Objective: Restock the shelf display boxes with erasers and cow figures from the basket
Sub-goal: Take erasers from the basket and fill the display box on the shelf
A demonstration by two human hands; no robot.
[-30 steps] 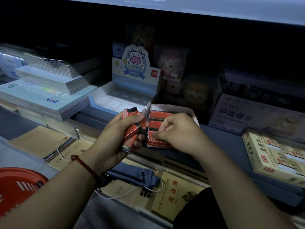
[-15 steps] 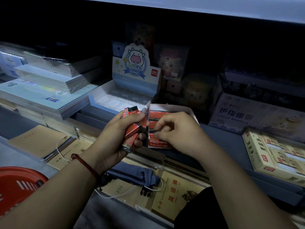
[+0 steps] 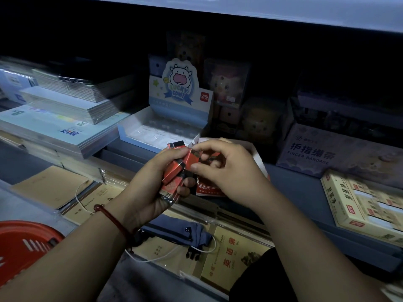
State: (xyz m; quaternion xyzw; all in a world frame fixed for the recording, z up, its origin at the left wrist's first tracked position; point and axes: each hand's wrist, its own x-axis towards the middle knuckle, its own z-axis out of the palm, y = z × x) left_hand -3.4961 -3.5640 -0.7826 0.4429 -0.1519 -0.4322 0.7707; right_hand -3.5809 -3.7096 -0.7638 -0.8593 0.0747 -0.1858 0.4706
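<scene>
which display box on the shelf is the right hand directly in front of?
The red-and-white cardboard eraser box, half hidden behind the right hand; the pale-blue cow-header box and purple finger-bandage box stand uncovered.

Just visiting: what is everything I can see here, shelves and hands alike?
erasers: several, red and black, bunched in the left hand
eraser box: one, red and white, behind the right hand
Lucky Cow box: one, pale blue, further back, leftward
basket: one, red, bottom left corner
notebook stacks: several, pale, left shelf
finger bandage box: one, lilac, right shelf
pouch: one, blue, lower shelf
left hand: one, grips the erasers
right hand: one, pinches the top eraser
</scene>
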